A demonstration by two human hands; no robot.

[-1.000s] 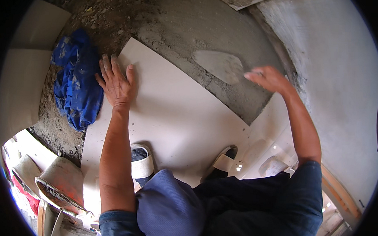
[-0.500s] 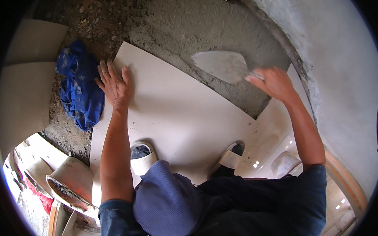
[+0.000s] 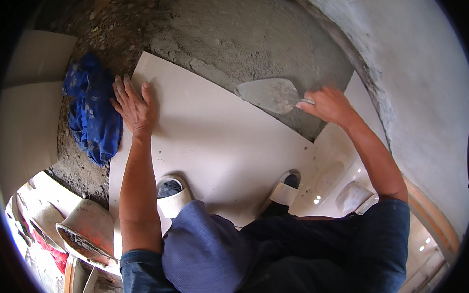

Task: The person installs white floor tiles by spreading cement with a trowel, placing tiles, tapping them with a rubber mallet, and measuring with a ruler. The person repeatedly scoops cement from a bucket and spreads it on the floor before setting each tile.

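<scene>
My right hand (image 3: 328, 104) grips the handle of a pointed trowel (image 3: 270, 95). Its grey, smeared blade lies along the edge where the wet mortar bed (image 3: 248, 38) meets a large pale floor tile (image 3: 214, 130). Fingers spread, my left hand (image 3: 134, 104) rests flat on that tile's left edge and holds nothing. Just left of it a crumpled blue cloth (image 3: 95, 110) lies on the rough ground. Both my feet, in pale sandals (image 3: 175, 198), are on the tile.
A whitish wall (image 3: 402, 64) curves along the right side. More pale tiles (image 3: 31, 124) stand at the left. Mortar-crusted buckets (image 3: 89, 226) sit at the lower left. Loose rubble (image 3: 109, 33) covers the ground at the far left.
The trowel has moved a little nearer, from over the mortar to the tile's edge. My left hand stays on the tile; the whole view has shifted slightly.
</scene>
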